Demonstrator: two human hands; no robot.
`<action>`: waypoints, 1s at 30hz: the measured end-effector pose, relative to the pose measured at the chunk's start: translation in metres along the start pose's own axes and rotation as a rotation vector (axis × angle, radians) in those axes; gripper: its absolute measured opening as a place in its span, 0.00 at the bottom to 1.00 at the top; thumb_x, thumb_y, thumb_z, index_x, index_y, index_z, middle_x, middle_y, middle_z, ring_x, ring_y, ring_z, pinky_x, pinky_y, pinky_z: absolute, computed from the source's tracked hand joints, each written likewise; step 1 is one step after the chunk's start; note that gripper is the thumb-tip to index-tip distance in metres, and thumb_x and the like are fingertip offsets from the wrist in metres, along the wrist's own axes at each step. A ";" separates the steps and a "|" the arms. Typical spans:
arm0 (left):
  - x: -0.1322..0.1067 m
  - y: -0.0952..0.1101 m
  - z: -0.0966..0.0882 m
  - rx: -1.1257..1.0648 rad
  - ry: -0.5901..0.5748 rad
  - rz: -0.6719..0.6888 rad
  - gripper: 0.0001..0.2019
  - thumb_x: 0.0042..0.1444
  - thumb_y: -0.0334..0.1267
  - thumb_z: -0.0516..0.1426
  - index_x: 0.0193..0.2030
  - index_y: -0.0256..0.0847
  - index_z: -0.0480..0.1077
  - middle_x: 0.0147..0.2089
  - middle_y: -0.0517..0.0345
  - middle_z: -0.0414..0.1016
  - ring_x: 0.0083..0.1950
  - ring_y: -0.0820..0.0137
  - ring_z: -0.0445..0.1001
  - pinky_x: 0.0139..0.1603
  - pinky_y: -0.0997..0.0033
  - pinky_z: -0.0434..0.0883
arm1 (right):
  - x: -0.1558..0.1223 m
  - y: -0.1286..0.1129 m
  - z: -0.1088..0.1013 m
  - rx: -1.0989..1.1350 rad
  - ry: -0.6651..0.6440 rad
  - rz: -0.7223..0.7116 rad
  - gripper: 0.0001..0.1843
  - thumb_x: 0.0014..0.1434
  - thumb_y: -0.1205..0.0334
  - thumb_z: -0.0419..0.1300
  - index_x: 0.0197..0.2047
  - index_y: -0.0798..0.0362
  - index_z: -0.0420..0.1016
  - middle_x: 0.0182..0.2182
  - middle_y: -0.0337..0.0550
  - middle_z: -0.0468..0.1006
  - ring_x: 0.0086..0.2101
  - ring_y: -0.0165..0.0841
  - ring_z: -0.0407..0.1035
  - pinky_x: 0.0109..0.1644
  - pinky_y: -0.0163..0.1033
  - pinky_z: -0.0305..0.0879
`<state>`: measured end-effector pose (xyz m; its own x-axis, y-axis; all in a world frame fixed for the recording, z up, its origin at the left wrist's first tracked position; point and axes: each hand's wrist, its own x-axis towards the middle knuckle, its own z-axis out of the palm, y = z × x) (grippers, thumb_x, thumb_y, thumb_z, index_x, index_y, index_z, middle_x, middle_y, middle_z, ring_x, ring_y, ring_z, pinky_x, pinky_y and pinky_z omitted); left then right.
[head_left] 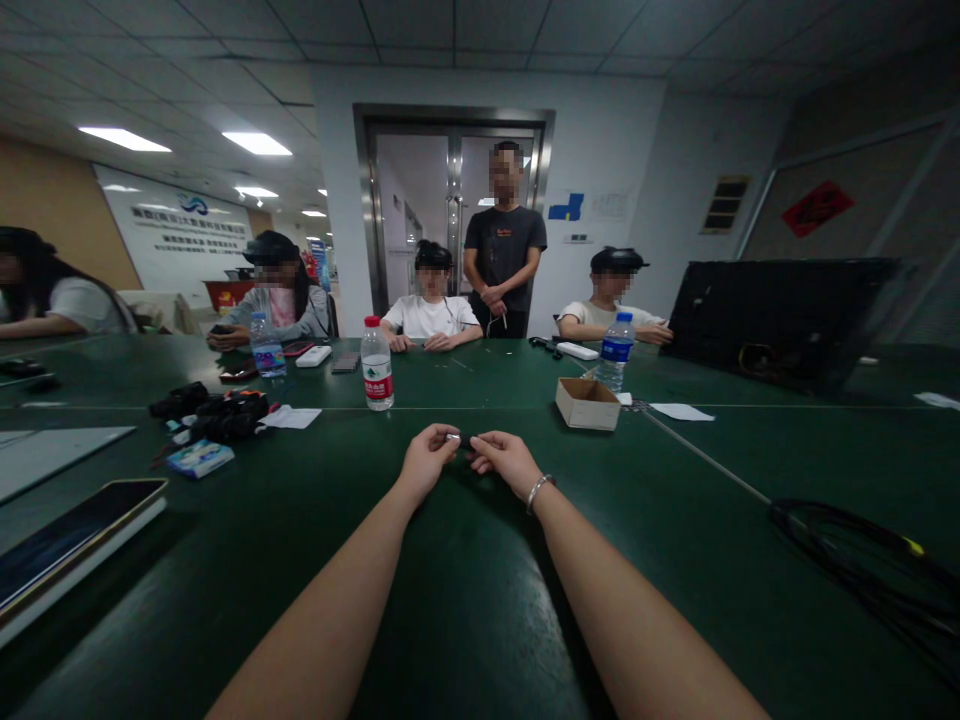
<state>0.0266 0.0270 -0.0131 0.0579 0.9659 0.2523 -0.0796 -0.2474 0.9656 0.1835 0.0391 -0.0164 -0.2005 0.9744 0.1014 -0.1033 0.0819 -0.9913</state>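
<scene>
Over the green table (pixel 480 600), both my hands meet close together with a narrow gap between their fingertips. My left hand (pixel 429 458) is closed in a pinch on a small silvery piece (pixel 452 437), too small to name. Beside it, my right hand (pixel 508 460), with a silver bracelet (pixel 539 490) at the wrist, is also pinched closed. A small dark piece (pixel 466 442) shows at its fingertips; its kind cannot be made out. An open cardboard box (pixel 588 405) stands beyond my right hand, and a red-capped water bottle (pixel 377 368) stands beyond my left.
At left lie a phone (pixel 82 540), black gear (pixel 225 412) and a tissue pack (pixel 200 458). A blue-labelled bottle (pixel 616 352) stands behind the box. Black cable (pixel 862 560) coils at right, near a large dark screen (pixel 780 320). Several people sit or stand across the table.
</scene>
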 end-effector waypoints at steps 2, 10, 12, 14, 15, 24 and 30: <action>0.000 0.001 0.000 -0.003 -0.024 0.012 0.15 0.43 0.41 0.62 0.38 0.37 0.70 0.38 0.52 0.71 0.41 0.67 0.71 0.40 0.69 0.69 | -0.001 -0.002 0.000 0.001 -0.019 0.013 0.10 0.55 0.61 0.61 0.32 0.61 0.70 0.23 0.47 0.76 0.20 0.27 0.70 0.21 0.26 0.67; 0.000 0.003 -0.003 0.004 -0.090 0.049 0.18 0.42 0.41 0.63 0.40 0.37 0.70 0.44 0.48 0.71 0.45 0.65 0.70 0.45 0.67 0.68 | 0.001 0.001 -0.004 0.013 -0.047 0.019 0.18 0.58 0.52 0.57 0.28 0.59 0.67 0.20 0.48 0.75 0.18 0.28 0.69 0.18 0.28 0.65; 0.000 0.002 -0.002 -0.014 -0.073 0.013 0.21 0.42 0.42 0.63 0.44 0.38 0.69 0.45 0.48 0.71 0.44 0.65 0.71 0.43 0.68 0.68 | 0.001 0.000 -0.003 0.012 -0.047 0.023 0.17 0.58 0.53 0.57 0.27 0.59 0.67 0.20 0.48 0.75 0.18 0.28 0.69 0.19 0.27 0.65; 0.001 0.000 0.000 -0.028 -0.029 -0.023 0.23 0.43 0.44 0.63 0.46 0.38 0.68 0.43 0.49 0.71 0.41 0.67 0.71 0.40 0.69 0.69 | 0.000 -0.001 -0.002 0.009 -0.039 0.016 0.15 0.58 0.56 0.58 0.27 0.59 0.67 0.20 0.46 0.75 0.18 0.27 0.69 0.19 0.27 0.65; 0.002 -0.001 0.001 -0.027 -0.004 -0.040 0.22 0.44 0.45 0.62 0.45 0.37 0.68 0.40 0.49 0.71 0.39 0.68 0.72 0.38 0.70 0.69 | 0.000 -0.002 -0.001 0.009 -0.036 0.015 0.14 0.59 0.57 0.58 0.27 0.59 0.67 0.20 0.46 0.75 0.18 0.27 0.69 0.19 0.27 0.65; 0.000 0.003 -0.003 0.085 -0.022 0.053 0.15 0.44 0.42 0.62 0.37 0.36 0.71 0.41 0.49 0.73 0.41 0.66 0.71 0.41 0.69 0.68 | -0.001 -0.003 -0.001 0.014 -0.049 0.054 0.08 0.60 0.64 0.57 0.33 0.61 0.69 0.22 0.48 0.76 0.20 0.28 0.70 0.21 0.28 0.67; 0.000 0.003 0.001 0.029 0.023 -0.013 0.16 0.44 0.40 0.62 0.40 0.37 0.71 0.42 0.48 0.72 0.42 0.66 0.71 0.38 0.70 0.70 | -0.001 -0.003 0.000 0.027 -0.042 0.053 0.06 0.58 0.66 0.58 0.33 0.60 0.68 0.22 0.46 0.76 0.20 0.27 0.70 0.21 0.27 0.67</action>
<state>0.0274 0.0258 -0.0106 0.0357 0.9706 0.2382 -0.0499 -0.2363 0.9704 0.1839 0.0382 -0.0131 -0.2472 0.9675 0.0526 -0.1175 0.0240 -0.9928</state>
